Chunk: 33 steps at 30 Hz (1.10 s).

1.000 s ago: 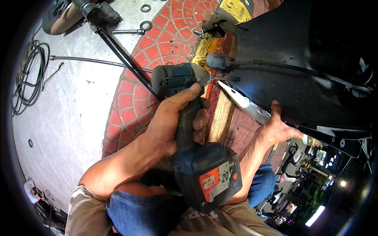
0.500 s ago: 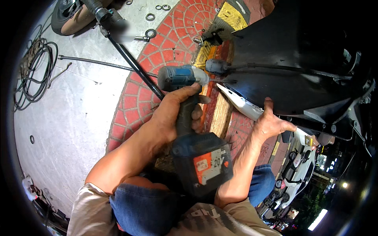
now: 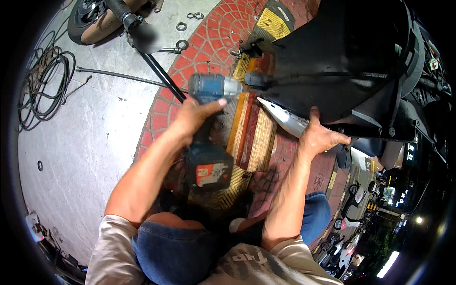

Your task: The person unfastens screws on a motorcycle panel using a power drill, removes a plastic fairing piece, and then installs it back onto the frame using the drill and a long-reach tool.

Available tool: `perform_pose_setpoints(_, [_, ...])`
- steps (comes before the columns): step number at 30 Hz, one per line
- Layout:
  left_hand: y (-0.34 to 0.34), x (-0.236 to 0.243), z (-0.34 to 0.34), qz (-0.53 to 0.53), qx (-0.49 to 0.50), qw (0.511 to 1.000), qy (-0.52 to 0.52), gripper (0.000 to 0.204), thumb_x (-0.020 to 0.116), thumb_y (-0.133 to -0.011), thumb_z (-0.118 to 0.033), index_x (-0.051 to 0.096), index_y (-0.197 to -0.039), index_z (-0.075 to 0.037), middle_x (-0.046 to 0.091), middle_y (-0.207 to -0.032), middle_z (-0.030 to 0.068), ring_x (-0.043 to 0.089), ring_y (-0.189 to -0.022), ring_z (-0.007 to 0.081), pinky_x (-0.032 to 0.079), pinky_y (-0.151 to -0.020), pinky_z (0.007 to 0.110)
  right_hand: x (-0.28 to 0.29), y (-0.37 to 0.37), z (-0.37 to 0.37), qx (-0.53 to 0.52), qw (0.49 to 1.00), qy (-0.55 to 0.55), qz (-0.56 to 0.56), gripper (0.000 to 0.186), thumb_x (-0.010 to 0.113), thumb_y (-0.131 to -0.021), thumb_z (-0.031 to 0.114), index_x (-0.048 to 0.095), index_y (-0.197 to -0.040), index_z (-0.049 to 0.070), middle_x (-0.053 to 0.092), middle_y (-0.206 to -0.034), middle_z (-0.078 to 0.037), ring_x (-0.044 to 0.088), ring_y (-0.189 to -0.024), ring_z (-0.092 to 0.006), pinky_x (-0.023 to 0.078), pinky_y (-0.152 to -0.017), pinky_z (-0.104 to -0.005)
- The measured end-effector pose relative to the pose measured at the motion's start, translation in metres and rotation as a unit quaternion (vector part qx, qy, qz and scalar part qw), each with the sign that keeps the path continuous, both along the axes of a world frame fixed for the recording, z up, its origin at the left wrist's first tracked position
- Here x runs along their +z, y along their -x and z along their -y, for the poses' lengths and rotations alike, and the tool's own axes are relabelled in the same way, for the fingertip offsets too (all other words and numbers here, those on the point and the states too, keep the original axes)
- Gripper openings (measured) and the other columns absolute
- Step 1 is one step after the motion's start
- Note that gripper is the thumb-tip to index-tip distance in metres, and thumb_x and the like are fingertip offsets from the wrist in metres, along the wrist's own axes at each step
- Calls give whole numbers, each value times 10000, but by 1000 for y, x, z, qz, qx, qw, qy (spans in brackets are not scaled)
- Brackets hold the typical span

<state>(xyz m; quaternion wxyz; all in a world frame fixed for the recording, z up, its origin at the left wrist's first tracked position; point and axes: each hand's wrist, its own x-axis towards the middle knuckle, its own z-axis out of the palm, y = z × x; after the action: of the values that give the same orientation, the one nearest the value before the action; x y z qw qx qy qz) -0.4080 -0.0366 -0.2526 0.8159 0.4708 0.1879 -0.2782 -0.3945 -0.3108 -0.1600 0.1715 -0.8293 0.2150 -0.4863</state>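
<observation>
My left hand (image 3: 194, 121) grips a blue-and-grey cordless impact driver (image 3: 213, 88), its battery pack hanging below with an orange-and-white label. The nose points rightward beside a dark cylindrical fitting (image 3: 256, 80) on the cable along a large black plastic body panel (image 3: 332, 52); whether the bit touches anything is unclear. My right hand (image 3: 319, 137) holds the panel's lower edge, thumb up on its surface, above a narrow white trim piece (image 3: 282, 118). The panel lies over stacked wooden boards (image 3: 259, 142).
At upper left are a wheel (image 3: 78, 23), long black tubes (image 3: 164, 76), metal rings (image 3: 182, 26), a rod (image 3: 118, 73) and coiled hoses (image 3: 52, 90) on pale concrete beside red paving (image 3: 156, 114). Parked motorbikes (image 3: 351, 199) line the right. My knees are below my hands.
My left hand and the driver have moved left and upward, uncovering more of the boards beneath. My right hand and the panel's lower edge sit slightly higher and further left in view.
</observation>
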Motion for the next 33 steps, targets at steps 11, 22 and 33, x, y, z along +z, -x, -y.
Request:
perform_pose_setpoints(11, [64, 19, -137, 129, 173, 973, -80, 430, 784, -926, -290, 613, -1197, -4, 655, -827, 51, 640, -660, 146, 532, -580, 292, 6, 25, 13, 90, 994, -2, -62, 1256, 980, -669, 355, 163, -1481, -147, 426, -1443, -331, 463, -1339, -406, 303, -1198, -444])
perform_pose_setpoints(22, [161, -61, -270, 338, 396, 766, -378, 360, 743, -952, -71, 664, -1302, -32, 686, -1223, 48, 627, -1101, 167, 497, -994, 369, 27, 50, 73, 175, 973, -28, -147, 1003, 877, -813, 429, 409, -1404, -233, 513, -1418, -392, 492, -1376, -415, 348, -1174, -418])
perform_pose_setpoints(33, [187, -107, -296, 253, 425, 761, -419, 380, 722, -976, -121, 645, -1331, -10, 677, -1243, 63, 630, -1115, 177, 473, -1054, 367, 74, 44, 94, 289, 925, -2, -248, 425, 805, -878, 190, 651, -1219, -11, 747, -1055, -160, 694, -967, -244, 517, -917, -359])
